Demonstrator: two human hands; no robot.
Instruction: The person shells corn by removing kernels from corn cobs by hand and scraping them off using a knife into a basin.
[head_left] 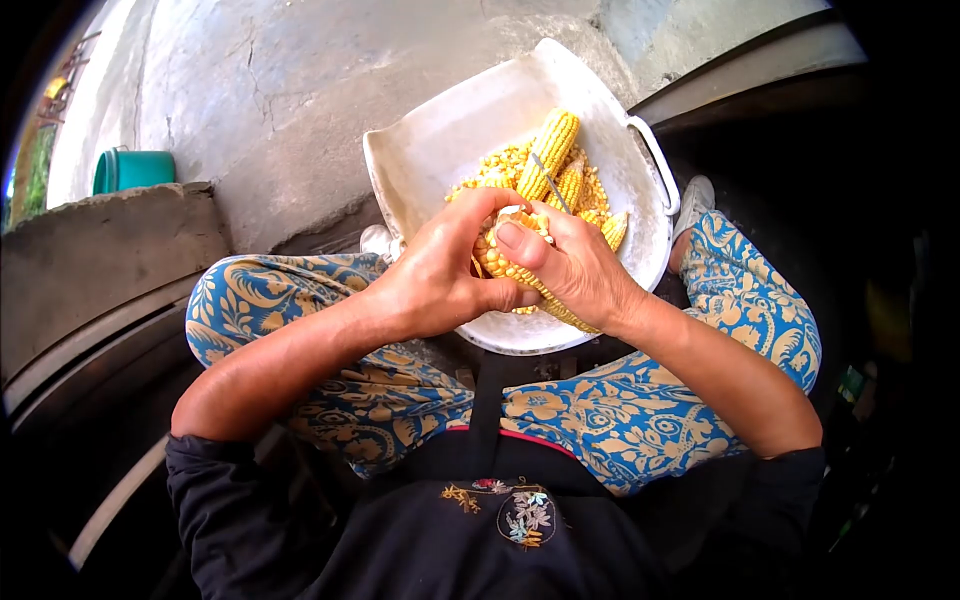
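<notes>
Between my two hands is an ear of yellow corn, held over the white basin. My left hand curls around its near left side, fingers and thumb closed on it. From the right, my right hand grips the same ear, its thumb pressed on the kernels near the top end. The ear's lower end shows below my right palm. Beyond my hands, more ears of corn lie on loose kernels in the basin. A thin grey rod crosses in front of them; its lower end is hidden.
The basin stands between my legs, with a handle on its right rim. A green bucket is at the far left, behind a low concrete ledge. Cracked concrete floor stretches beyond the basin. The right side is dark.
</notes>
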